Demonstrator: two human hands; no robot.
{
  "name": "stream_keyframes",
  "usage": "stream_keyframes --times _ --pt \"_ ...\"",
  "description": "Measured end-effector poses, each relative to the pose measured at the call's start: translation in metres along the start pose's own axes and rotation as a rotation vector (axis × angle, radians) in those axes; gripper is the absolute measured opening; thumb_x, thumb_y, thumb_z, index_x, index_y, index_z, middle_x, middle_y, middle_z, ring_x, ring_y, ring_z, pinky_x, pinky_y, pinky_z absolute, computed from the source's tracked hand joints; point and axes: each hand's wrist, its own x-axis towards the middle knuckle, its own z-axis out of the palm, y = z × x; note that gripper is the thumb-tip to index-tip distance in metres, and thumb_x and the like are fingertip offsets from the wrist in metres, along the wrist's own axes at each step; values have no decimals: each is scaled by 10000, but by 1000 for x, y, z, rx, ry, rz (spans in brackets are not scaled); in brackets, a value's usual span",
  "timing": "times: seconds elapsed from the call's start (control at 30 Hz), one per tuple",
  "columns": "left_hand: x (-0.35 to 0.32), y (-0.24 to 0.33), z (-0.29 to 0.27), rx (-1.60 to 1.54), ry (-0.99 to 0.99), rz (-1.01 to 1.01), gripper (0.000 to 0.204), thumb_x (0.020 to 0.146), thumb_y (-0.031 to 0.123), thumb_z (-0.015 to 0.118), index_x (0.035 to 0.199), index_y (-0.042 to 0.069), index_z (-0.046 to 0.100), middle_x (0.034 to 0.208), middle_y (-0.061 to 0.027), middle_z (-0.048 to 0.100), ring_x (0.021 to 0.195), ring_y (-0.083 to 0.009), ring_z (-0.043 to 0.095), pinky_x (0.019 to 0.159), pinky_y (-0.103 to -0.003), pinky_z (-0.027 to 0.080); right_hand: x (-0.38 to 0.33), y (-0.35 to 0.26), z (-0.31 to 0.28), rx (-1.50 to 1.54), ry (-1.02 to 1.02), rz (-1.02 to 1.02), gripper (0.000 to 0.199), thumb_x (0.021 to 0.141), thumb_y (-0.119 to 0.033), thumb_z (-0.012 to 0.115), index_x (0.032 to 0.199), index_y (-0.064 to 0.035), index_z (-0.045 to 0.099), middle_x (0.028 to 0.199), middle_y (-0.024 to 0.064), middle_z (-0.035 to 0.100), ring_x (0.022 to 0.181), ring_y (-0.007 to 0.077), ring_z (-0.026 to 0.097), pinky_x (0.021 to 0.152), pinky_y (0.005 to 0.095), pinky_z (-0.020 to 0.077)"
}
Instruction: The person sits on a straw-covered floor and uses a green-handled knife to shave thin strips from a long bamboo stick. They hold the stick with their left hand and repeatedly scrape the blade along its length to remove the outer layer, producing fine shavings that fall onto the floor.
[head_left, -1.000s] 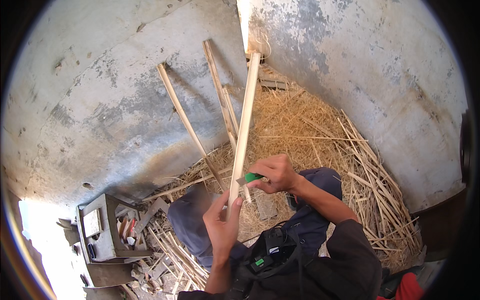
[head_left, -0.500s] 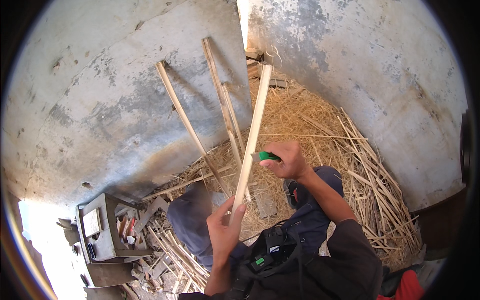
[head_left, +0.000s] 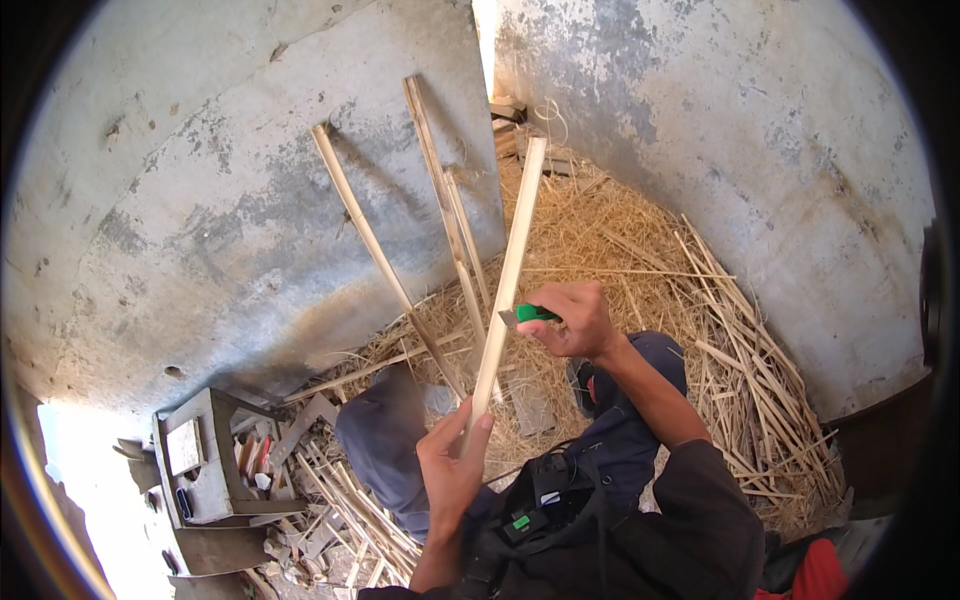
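Near its lower end, a long pale split bamboo strip (head_left: 517, 245) is gripped by my left hand (head_left: 451, 463), thumb on one side and fingers on the other. It rises tilted away from me, its top leaning a little right. My right hand (head_left: 573, 318) is closed round the green handle of a knife (head_left: 533, 313). The short, flat blade points left and meets the strip's right edge around mid-length. Most of the handle is hidden inside my right fist.
Three longer strips lean on the left wall, one a bamboo strip (head_left: 365, 235). Shavings (head_left: 590, 220) cover the floor ahead, with a heap of thin sticks (head_left: 755, 400) at the right. At lower left stands a worn wooden stool (head_left: 215, 470) beside scraps and more sticks.
The strip has slid slightly down toward me, its top end now lower. The blade has turned a little, and both hands stay nearly in place.
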Motion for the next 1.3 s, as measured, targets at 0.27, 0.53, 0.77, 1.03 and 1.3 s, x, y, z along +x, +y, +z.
stream_keyframes --times 0.27,0.53,0.77,1.03,1.3 --pt "-7 5 -5 11 24 -36 378 1019 115 801 1327 -93 735 1051 -106 788 920 -97 653 809 -265 522 -2 6 1 -7 20 32 362 997 -434 798 976 -73 788 792 62 759 621 206 727 553 333 560" --pt "-31 -5 -11 -22 -46 -119 369 1045 50 754 1379 -99 709 1048 2 699 848 -18 559 687 -195 427 3 35 -19 -59 115 237 336 1029 -389 770 1022 -55 792 727 78 732 568 174 677 525 316 506" --pt "-48 -2 -22 -79 -67 -222 345 1047 90 763 1358 -57 745 1161 -90 767 995 -83 632 853 -237 515 11 52 -28 -101 123 264 321 1035 -376 762 1031 -56 791 734 79 706 571 177 625 544 326 468" --pt "-57 -8 -37 -128 -153 -320 326 1045 93 772 1335 -55 756 1080 -37 753 955 -70 627 811 -231 499 -3 77 -19 -76 117 485 375 1081 -398 716 999 -36 772 694 48 657 581 122 547 533 332 417" --pt "-61 -2 -40 -183 -80 -376 311 1026 102 798 1299 -41 753 906 -30 719 583 -10 541 490 -212 384 6 92 -70 -141 345 614 469 1114 -499 623 1014 -59 749 672 -17 567 594 102 443 561 332 327"
